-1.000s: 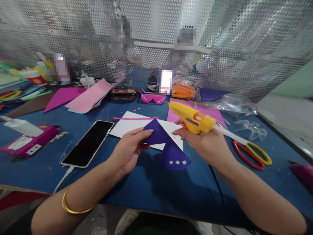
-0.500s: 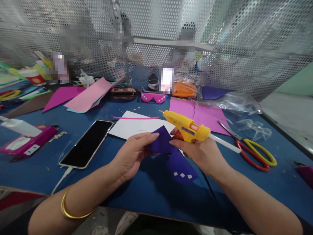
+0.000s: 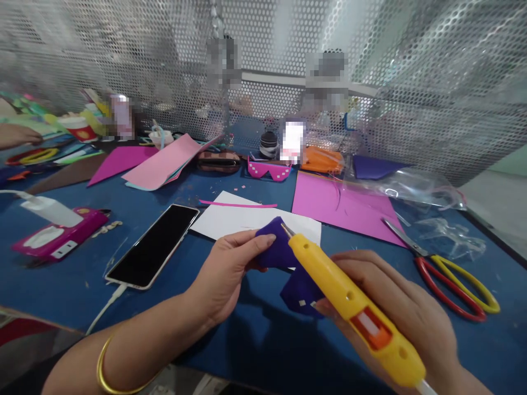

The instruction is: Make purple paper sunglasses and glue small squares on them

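My left hand (image 3: 233, 258) pinches one end of a dark purple glasses-shaped cut-out (image 3: 274, 249) between thumb and fingers. The cut-out's other half hangs lower, with small white squares on it. Wrapped in my right hand (image 3: 399, 307) is a yellow hot glue gun (image 3: 329, 280), its metal tip at the upper edge of the purple piece; whether they touch I cannot tell. A glue stick pokes from the gun's rear. Beneath lies a white sheet (image 3: 230, 219) with a thin pink strip (image 3: 242, 204). Pink glasses (image 3: 269, 169) with white squares stand farther back.
Red-and-yellow-handled scissors (image 3: 448, 280) lie right of a pink-purple sheet (image 3: 341, 206). A phone (image 3: 154, 247) on a cable and a magenta power strip (image 3: 61, 236) are at left. Pink sheets (image 3: 164, 164) sit behind. Another person's hand (image 3: 18, 135) shows far left, before a perforated metal screen (image 3: 272, 33).
The glue gun has swung round, from pointing left above the purple piece to aiming its tip at that piece's top edge. My right hand's fingers have left that edge. The view has shifted slightly.
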Tool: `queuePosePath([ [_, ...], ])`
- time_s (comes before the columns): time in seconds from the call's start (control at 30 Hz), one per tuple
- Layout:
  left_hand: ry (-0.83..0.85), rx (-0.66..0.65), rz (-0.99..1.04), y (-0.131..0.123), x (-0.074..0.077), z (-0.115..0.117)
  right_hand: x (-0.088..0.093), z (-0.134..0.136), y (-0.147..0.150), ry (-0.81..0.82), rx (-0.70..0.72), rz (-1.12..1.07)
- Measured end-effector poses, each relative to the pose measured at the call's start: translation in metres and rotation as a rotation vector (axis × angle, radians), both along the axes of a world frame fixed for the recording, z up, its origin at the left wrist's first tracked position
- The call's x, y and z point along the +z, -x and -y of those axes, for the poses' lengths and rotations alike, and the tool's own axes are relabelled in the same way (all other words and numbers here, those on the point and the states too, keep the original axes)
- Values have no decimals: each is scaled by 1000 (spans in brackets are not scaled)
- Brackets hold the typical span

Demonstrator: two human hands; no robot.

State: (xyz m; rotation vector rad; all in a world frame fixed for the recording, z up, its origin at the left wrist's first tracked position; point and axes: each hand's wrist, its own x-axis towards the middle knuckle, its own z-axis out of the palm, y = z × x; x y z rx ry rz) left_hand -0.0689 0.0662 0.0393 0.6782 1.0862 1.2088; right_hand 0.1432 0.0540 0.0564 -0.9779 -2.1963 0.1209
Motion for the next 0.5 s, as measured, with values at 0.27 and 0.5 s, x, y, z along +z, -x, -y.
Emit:
queuePosePath([
  [0.27,-34,-27,-38,1,3,4,-9,0,-2,7,-4,121],
  [0.5,-50,-30,-59,1,2,3,-11,4,2,-4,-54,143],
])
